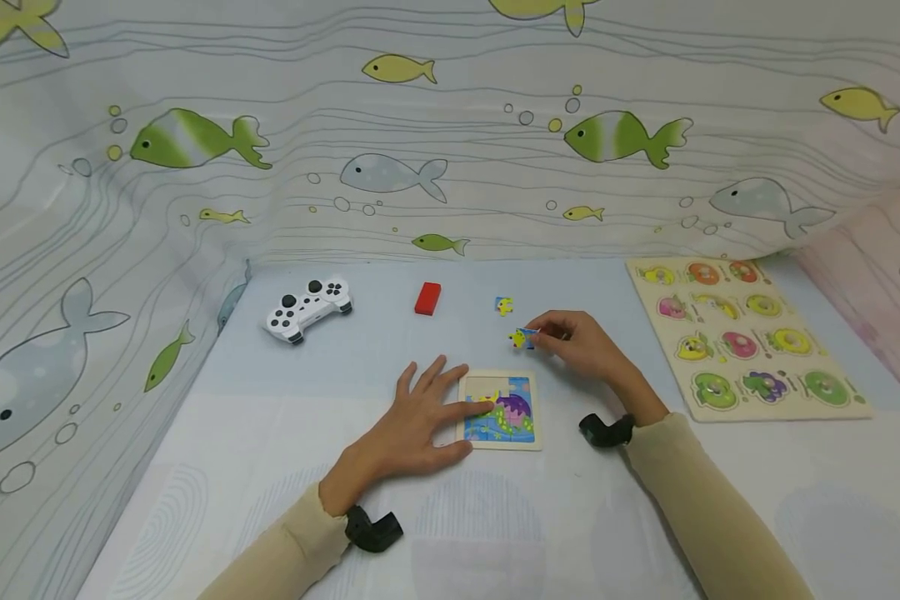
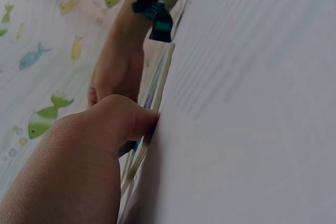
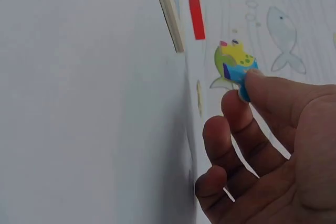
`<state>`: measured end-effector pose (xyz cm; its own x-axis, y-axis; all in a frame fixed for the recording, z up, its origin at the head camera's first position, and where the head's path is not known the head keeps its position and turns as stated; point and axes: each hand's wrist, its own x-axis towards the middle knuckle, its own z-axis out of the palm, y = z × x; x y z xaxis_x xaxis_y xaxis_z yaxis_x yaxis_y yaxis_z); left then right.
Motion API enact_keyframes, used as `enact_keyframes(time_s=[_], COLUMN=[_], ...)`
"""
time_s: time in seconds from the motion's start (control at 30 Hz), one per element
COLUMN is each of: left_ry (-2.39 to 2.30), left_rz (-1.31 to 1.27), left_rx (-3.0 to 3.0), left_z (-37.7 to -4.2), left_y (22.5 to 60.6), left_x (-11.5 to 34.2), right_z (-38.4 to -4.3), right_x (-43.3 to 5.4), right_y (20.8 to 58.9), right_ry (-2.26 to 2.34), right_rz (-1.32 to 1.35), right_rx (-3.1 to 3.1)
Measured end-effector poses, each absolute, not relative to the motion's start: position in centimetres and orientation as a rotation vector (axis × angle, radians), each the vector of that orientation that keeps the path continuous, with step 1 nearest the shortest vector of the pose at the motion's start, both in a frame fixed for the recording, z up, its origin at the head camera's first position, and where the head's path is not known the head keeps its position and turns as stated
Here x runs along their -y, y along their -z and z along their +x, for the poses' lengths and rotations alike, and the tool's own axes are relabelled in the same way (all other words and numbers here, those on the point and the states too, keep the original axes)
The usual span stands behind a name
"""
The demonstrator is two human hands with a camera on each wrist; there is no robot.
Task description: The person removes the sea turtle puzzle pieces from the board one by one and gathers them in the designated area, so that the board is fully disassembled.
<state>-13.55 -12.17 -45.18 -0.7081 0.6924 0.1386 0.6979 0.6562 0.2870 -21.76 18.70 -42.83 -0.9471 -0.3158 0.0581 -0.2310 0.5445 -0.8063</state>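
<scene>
My right hand (image 1: 581, 342) pinches a small yellow-and-blue jigsaw piece (image 3: 239, 62) between thumb and forefinger, holding it just beyond the puzzle frame. On the table lies the square wooden puzzle frame (image 1: 537, 421), with a purple and yellow picture partly filled in and bare wood at its upper left. My left hand (image 1: 420, 425) has its fingers spread over the frame's left side, the forefinger reaching across the picture. Its thumb (image 2: 139, 121) lies along the frame's edge in the left wrist view. Another loose jigsaw piece (image 1: 504, 305) lies farther back.
Back left is a white game controller (image 1: 309, 312). A red block (image 1: 427, 298) lies between it and the loose piece. On the right is a large wooden fruit peg board (image 1: 671, 346). Fish-patterned cloth (image 1: 480, 117) rises behind and at both sides.
</scene>
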Motion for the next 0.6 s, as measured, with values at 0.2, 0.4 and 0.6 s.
enact_keyframes(time_s=[0.2, 0.4, 0.6], left_ry=[0.491, 0.492, 0.488], left_rz=[-1.189, -1.199, -1.191], left_rx=[2.849, 2.849, 2.858], left_z=[-13.6, -13.5, -13.5], left_y=[45.3, 45.1, 45.0], left_x=[12.2, 12.1, 12.1], right_z=[-23.4, -25.5, -26.8], right_x=[-19.6, -20.2, -20.4], right_y=[42.7, 42.5, 42.3], right_ry=[1.362, 1.318, 1.267], right_rz=[-0.384, -0.324, -0.296], right_rx=[-2.627, -2.594, -2.627])
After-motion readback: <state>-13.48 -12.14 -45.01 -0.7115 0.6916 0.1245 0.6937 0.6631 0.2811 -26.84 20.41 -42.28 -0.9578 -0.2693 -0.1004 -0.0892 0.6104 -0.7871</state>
